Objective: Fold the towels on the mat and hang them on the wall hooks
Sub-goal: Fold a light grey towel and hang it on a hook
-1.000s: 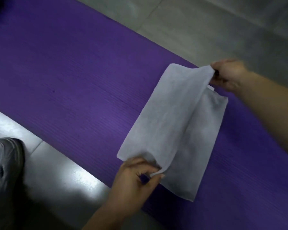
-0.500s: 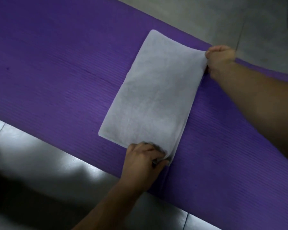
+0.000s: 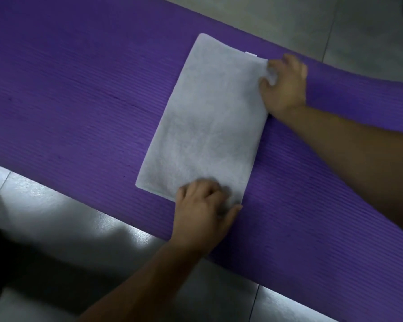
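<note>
Towel [image 3: 205, 126]: pale grey, folded to a long rectangle, lying flat on the purple ribbed mat [image 3: 79, 89], centre of frame, long axis running from lower left to upper right. A small white tag [image 3: 251, 53] shows at its upper edge.

Left hand [image 3: 203, 210]: on the towel's lower right corner. Fingers bent, knuckles up, resting on the cloth; thumb stretched out along the corner edge. Blurred; cannot tell if it pinches or only presses.

Right hand [image 3: 286, 87]: at the upper right corner. Fingertips curled into the cloth, which puckers there; it grasps that corner.

Glossy grey floor tiles [image 3: 56, 217] at lower left.
</note>
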